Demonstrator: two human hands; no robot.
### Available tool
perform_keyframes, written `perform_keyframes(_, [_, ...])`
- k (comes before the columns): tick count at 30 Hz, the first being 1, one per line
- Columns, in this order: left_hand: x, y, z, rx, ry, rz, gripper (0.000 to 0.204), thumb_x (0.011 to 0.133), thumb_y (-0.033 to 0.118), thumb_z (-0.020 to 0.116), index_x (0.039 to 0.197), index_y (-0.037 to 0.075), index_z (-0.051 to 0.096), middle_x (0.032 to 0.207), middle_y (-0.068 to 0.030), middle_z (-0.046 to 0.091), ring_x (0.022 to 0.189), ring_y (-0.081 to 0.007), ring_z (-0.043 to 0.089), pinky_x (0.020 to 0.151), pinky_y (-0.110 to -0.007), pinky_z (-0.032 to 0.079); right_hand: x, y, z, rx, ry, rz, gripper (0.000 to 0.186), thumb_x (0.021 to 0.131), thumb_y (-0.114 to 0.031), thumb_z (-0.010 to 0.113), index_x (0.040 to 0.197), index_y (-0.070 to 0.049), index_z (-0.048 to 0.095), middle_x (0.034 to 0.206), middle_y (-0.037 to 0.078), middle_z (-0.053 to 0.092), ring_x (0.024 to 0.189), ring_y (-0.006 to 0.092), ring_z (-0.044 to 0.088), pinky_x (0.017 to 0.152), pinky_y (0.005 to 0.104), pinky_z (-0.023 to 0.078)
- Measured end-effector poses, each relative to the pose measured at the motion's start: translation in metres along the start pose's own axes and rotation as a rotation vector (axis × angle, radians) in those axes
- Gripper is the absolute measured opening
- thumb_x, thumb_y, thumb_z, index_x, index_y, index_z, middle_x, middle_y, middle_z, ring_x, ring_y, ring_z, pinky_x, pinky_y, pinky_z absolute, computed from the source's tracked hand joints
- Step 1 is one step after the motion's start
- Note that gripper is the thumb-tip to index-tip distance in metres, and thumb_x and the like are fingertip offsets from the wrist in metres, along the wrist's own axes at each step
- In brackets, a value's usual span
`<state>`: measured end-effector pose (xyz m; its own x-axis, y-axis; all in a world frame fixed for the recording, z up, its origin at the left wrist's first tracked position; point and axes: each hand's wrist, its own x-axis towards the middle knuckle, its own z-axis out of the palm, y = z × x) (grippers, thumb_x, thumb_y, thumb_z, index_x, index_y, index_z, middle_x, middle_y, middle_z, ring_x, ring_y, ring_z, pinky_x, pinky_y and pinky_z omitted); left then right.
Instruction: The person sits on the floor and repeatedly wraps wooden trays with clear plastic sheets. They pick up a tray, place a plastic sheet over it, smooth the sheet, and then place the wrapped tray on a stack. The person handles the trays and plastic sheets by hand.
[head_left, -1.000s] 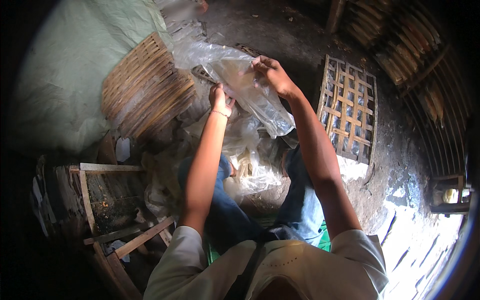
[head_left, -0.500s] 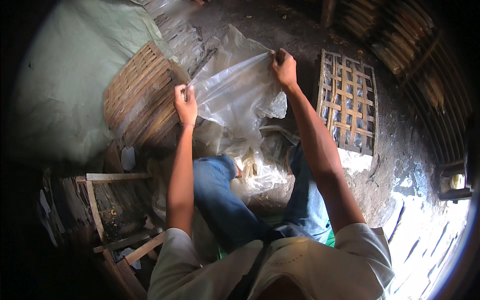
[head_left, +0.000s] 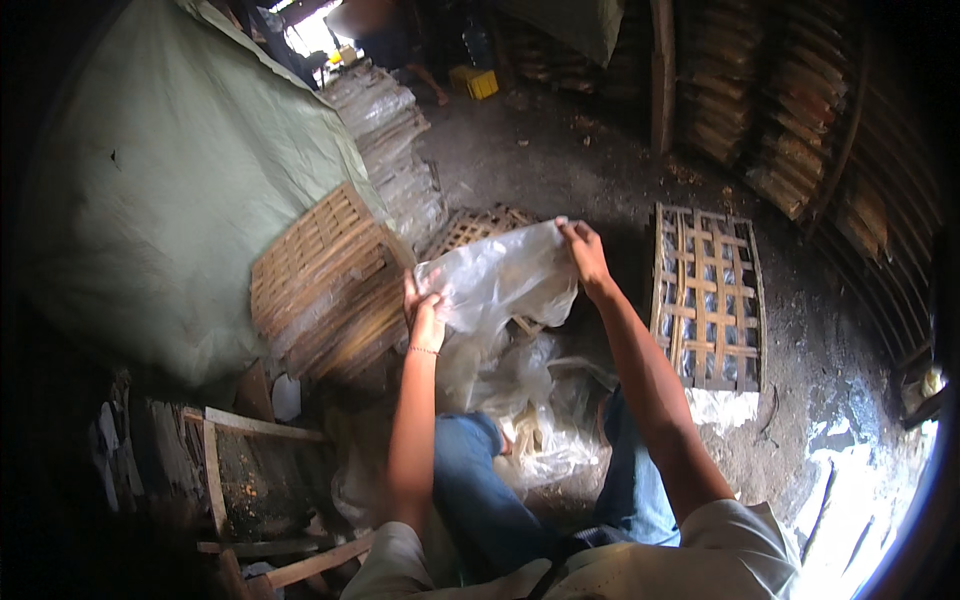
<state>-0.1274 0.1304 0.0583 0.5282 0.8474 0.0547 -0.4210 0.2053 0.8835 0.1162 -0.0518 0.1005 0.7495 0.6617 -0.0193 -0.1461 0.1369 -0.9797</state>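
Note:
Both my hands hold up a clear plastic bag (head_left: 500,280) in front of me. My left hand (head_left: 425,312) grips its left edge and my right hand (head_left: 585,252) grips its upper right corner, so the bag hangs stretched between them. Below it, between my knees in blue jeans, lies a heap of more clear plastic bags (head_left: 535,420) with pale contents showing through.
A woven bamboo tray (head_left: 320,280) leans at the left against a large pale green sack (head_left: 170,190). A bamboo lattice frame (head_left: 705,300) lies on the dirt floor at the right. A wooden stool frame (head_left: 240,470) stands at lower left. Stacked plastic-wrapped bundles (head_left: 385,130) sit behind.
My hands have spread apart and pulled the plastic bag wide open between them. The view has tilted up, showing more of the far floor and stacks.

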Motion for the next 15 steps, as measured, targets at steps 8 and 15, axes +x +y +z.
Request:
perform_keyframes(8, [0.012,-0.014,-0.015,-0.211,0.17,0.006,0.081,0.088,-0.007,0.041,0.151,0.021,-0.002,0.135,-0.0112,0.051,0.089,-0.0235,0.061,0.071,-0.031,0.052,0.008,0.05,-0.02,-0.161,-0.426,-0.212,0.031,0.086,-0.026,0.064,0.095,0.003,0.067,0.084,0.008,0.066,0.077,0.0162,0.06,0.078,0.0323,0.047])
perform_keyframes(15, [-0.003,-0.057,-0.004,0.159,0.023,-0.253,0.089,0.081,0.013,0.07,0.146,0.011,0.01,0.124,-0.0075,0.053,0.115,-0.0184,0.05,0.104,-0.044,0.03,0.016,0.04,-0.015,-0.037,-0.147,-0.138,0.019,0.095,-0.014,0.054,0.106,-0.001,0.061,0.08,0.006,0.063,0.065,0.0136,0.061,0.054,0.0298,0.052])
